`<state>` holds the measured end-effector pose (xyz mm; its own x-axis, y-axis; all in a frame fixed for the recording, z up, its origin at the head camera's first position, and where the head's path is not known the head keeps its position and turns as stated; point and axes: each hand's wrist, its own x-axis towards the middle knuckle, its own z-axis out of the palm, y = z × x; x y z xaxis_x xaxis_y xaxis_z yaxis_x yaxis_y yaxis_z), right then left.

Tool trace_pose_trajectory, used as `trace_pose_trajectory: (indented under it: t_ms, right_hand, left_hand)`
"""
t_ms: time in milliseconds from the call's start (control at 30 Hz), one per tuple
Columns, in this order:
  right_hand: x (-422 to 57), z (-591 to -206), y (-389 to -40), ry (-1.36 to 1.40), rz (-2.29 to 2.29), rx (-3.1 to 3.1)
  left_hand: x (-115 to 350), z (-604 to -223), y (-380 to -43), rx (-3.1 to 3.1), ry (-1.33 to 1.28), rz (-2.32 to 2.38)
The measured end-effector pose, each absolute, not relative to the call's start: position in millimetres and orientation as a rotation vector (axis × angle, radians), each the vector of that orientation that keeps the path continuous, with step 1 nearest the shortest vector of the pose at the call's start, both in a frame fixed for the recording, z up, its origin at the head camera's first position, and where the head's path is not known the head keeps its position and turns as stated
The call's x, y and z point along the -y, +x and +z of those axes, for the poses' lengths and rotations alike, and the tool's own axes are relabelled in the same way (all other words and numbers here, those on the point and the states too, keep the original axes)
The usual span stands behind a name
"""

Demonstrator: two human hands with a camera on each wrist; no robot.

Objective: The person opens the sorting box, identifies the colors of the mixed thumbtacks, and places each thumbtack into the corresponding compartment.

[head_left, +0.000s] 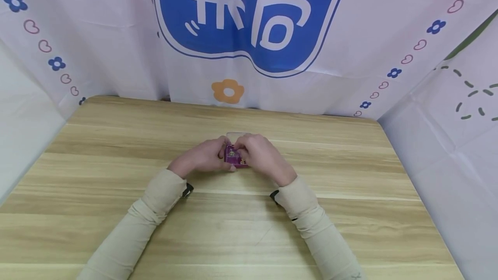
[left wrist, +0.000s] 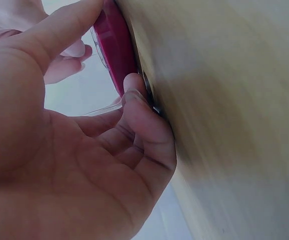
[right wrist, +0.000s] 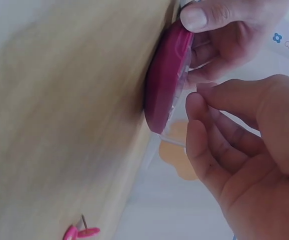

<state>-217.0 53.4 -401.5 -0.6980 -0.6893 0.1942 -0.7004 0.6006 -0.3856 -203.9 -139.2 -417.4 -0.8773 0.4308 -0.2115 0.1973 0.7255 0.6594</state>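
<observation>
A small magenta case [head_left: 233,159] with a clear lid [head_left: 235,137] raised at its back sits near the middle of the table. Small yellowish shapes show inside it. My left hand [head_left: 208,154] grips its left side, the thumb at the front edge and the bent fingers round the back; the left wrist view shows the thumb on the case [left wrist: 117,47]. Over the right part of the case is my right hand [head_left: 261,152], thumb and index tips together in the right wrist view. I cannot tell whether something small is between those fingertips.
Low in the right wrist view, two small pink flat-headed pieces [right wrist: 88,232] with thin metal pins, like thumbtacks, lie on the wooden table [head_left: 233,228]. A printed white cloth [head_left: 128,55] hangs behind the table's far edge, with white cloth at both sides.
</observation>
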Motion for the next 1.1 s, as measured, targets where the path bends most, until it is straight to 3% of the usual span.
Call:
trace_pose_trajectory:
  t_ms: [1100]
  right_hand:
    - [-117.0,-380.3,-224.3,1.108,0.727,2.992]
  left_hand:
    - [136.8,-416.6,-202.8,-2.568,0.434,0.937]
